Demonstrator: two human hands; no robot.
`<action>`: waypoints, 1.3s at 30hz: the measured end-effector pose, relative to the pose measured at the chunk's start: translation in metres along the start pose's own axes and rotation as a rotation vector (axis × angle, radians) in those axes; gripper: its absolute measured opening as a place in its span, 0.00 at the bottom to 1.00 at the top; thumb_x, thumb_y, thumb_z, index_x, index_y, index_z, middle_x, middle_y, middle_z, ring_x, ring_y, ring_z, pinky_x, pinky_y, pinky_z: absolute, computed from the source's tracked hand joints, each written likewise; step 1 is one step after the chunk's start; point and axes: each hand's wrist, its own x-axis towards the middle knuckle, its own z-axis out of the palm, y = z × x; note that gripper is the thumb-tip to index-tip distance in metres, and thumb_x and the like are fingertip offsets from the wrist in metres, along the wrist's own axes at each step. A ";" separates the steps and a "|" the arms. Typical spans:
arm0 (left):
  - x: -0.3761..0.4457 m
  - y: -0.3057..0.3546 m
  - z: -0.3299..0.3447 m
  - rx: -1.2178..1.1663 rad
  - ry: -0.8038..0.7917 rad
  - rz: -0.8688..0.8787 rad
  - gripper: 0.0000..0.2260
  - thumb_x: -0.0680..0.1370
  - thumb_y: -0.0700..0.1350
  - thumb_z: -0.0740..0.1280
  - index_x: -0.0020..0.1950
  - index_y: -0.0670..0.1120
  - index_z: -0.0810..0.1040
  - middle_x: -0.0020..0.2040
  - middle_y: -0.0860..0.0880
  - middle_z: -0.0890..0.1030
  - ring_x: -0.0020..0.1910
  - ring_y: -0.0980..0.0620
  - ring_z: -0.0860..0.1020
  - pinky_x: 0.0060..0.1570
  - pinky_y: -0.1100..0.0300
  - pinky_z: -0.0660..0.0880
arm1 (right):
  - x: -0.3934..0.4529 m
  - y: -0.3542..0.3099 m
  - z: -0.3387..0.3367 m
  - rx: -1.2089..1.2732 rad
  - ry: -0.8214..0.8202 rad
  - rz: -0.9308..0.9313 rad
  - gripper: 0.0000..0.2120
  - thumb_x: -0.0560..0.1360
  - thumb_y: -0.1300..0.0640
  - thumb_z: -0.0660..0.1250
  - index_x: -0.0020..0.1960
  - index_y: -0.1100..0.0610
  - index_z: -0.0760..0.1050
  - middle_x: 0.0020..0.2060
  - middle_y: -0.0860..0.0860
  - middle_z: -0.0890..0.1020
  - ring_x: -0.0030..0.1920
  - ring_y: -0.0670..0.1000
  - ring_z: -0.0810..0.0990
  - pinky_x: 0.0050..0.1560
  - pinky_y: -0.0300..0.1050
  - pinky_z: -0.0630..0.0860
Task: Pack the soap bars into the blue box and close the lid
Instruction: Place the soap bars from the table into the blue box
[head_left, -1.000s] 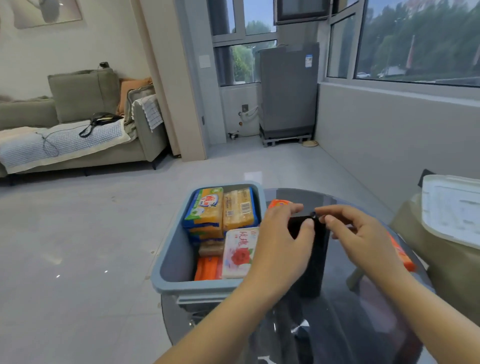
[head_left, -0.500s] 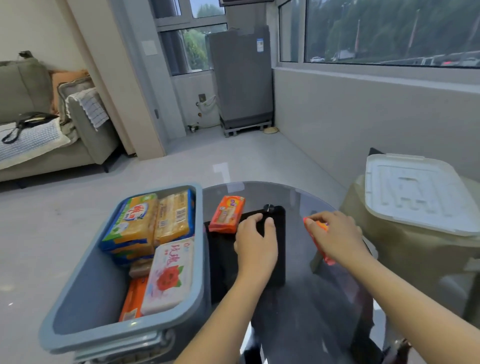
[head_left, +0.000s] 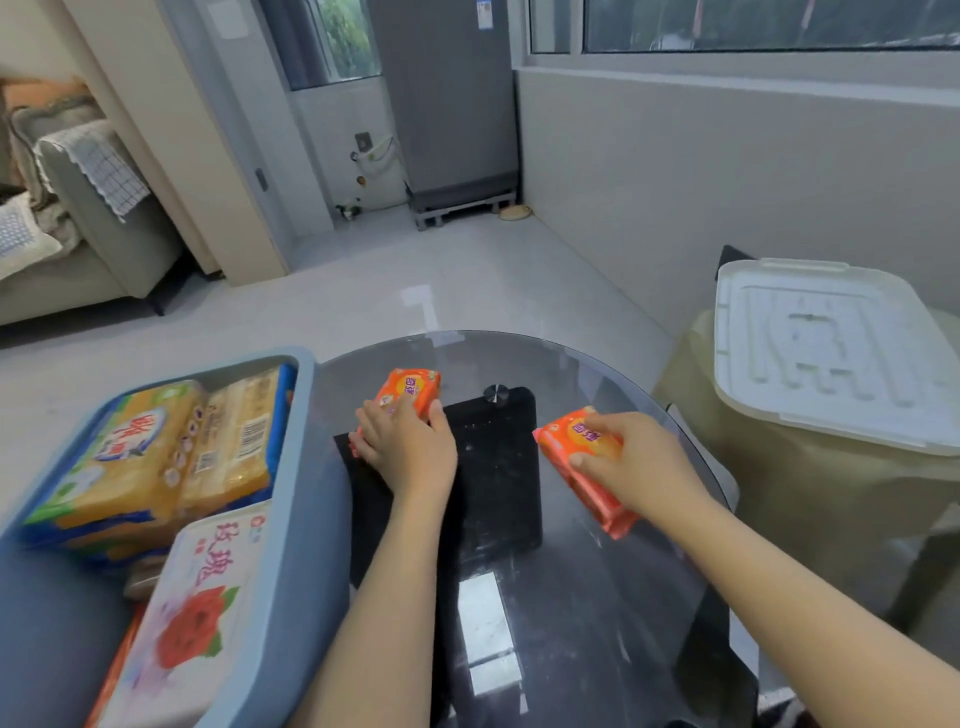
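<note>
Each hand's fingers curl round a shiny orange wrapped soap bar: left hand (head_left: 410, 447), right hand (head_left: 641, 467). The slick wrappers might slip near the crowded blue plastic box (head_left: 291, 519).

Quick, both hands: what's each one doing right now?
Left hand: holding an orange soap bar on the glass table.
Right hand: holding another orange soap pack.

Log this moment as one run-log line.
left hand: grips orange soap | right hand: grips orange soap pack | blue box: open, part-filled | lid: off
</note>
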 end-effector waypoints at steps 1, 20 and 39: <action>0.004 0.001 0.000 0.034 -0.014 -0.027 0.23 0.80 0.56 0.55 0.73 0.48 0.65 0.77 0.38 0.55 0.77 0.40 0.50 0.73 0.44 0.44 | 0.001 0.001 -0.001 0.007 -0.014 0.005 0.27 0.71 0.49 0.69 0.69 0.50 0.69 0.65 0.53 0.73 0.62 0.55 0.74 0.57 0.46 0.71; -0.067 -0.003 -0.026 -0.082 -0.194 0.006 0.27 0.75 0.57 0.64 0.72 0.53 0.66 0.65 0.43 0.72 0.65 0.43 0.69 0.64 0.48 0.64 | 0.015 0.007 -0.006 -0.012 -0.397 0.132 0.35 0.64 0.46 0.76 0.63 0.49 0.59 0.62 0.55 0.70 0.57 0.56 0.76 0.53 0.50 0.79; -0.124 -0.012 -0.075 -0.434 -0.268 0.018 0.22 0.72 0.51 0.72 0.56 0.54 0.60 0.49 0.52 0.75 0.46 0.50 0.78 0.47 0.54 0.78 | -0.035 -0.010 -0.022 0.049 -0.381 0.112 0.19 0.66 0.49 0.75 0.49 0.59 0.75 0.44 0.54 0.84 0.44 0.53 0.84 0.49 0.49 0.81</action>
